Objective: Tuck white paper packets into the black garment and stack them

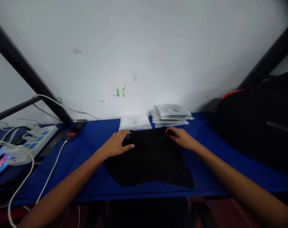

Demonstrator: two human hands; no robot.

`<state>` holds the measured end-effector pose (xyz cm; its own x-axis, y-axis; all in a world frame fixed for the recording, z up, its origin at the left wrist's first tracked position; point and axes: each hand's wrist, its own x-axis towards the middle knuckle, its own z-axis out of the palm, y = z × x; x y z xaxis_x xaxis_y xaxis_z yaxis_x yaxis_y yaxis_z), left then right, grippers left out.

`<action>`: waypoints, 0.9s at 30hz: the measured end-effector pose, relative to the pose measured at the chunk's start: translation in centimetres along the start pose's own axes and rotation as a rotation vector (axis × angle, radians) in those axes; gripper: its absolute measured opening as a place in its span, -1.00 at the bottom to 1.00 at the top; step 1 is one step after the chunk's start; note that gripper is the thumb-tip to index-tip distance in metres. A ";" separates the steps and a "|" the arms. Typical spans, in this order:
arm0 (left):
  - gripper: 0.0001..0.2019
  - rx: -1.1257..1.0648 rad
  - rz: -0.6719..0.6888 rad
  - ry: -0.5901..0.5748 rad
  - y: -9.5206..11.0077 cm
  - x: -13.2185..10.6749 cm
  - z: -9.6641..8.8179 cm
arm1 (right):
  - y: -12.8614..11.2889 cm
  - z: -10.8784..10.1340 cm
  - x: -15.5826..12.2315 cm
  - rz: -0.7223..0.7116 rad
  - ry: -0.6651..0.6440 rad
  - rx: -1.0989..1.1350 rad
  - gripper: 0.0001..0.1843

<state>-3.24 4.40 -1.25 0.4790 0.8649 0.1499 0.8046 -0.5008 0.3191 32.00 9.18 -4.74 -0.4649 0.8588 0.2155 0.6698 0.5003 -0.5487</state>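
Note:
A black garment (150,160) lies spread on the blue table (91,164) in front of me. My left hand (116,144) rests flat on its upper left corner, fingers stretched out and thumb apart. My right hand (180,136) lies on the upper right corner, fingers curled onto the cloth's edge. Both forearms reach in from the bottom of the view.
Two stacks of white plastic packets (135,122) (171,114) lie against the white wall behind the garment. A large black bag (258,129) fills the right side. A white power strip (37,141), cables and a phone (0,164) sit at the left.

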 end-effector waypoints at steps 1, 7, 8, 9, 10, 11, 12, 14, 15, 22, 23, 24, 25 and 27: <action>-0.54 0.013 -0.023 0.002 0.0 0.8 0.4 | 0.1 0.3 0.4 0.027 0.016 -0.020 -0.90; -0.79 0.080 -0.126 0.027 -1.3 4.7 2.0 | 0.9 1.1 2.2 0.145 0.077 -0.113 -0.89; -0.79 0.108 -0.147 0.056 -1.2 4.9 2.0 | 0.9 1.1 2.3 0.168 0.084 -0.139 -0.87; -0.79 0.149 -0.157 0.088 -0.9 4.8 1.9 | 0.8 1.0 2.3 0.189 0.091 -0.167 -0.83; -0.79 0.197 -0.152 0.120 -0.5 4.6 1.8 | 0.6 1.0 2.2 0.208 0.099 -0.195 -0.79; -0.78 0.240 -0.129 0.148 0.0 4.2 1.7 | 0.3 0.9 2.0 0.225 0.109 -0.220 -0.75; -0.76 0.273 -0.091 0.168 0.5 3.7 1.6 | -0.1 0.7 1.8 0.232 0.126 -0.247 -0.71; -0.74 0.281 -0.004 0.168 1.3 2.5 1.4 | -1.1 0.5 1.0 0.184 0.158 -0.309 -0.70; -0.72 0.257 0.025 0.146 1.5 1.9 1.4 | -1.6 0.3 0.6 0.119 0.154 -0.329 -0.71; -0.61 0.065 -0.061 -0.088 0.0 -0.1 1.2 | -3.3 0.8 -1.4 -0.198 -0.118 -0.277 -0.67; -0.65 0.045 -0.050 -0.090 -0.1 -0.1 1.0 | -3.3 0.8 -1.5 -0.193 -0.123 -0.269 -0.71; -0.70 0.034 -0.028 -0.082 0.0 -0.1 0.8 | -3.4 0.7 -1.6 -0.194 -0.122 -0.259 -0.76; -0.75 0.031 0.001 -0.063 0.2 -0.2 0.5 | -3.5 0.5 -1.7 -0.198 -0.117 -0.246 -0.80; -0.84 0.022 0.066 -0.016 1.0 -0.7 -0.4 | -4.1 -0.4 -2.2 -0.204 -0.105 -0.215 -0.85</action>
<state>-2.90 3.34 -0.69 0.5367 0.8294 0.1551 0.7784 -0.5576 0.2884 30.50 5.29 -2.67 -0.6522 0.7276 0.2127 0.6584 0.6828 -0.3167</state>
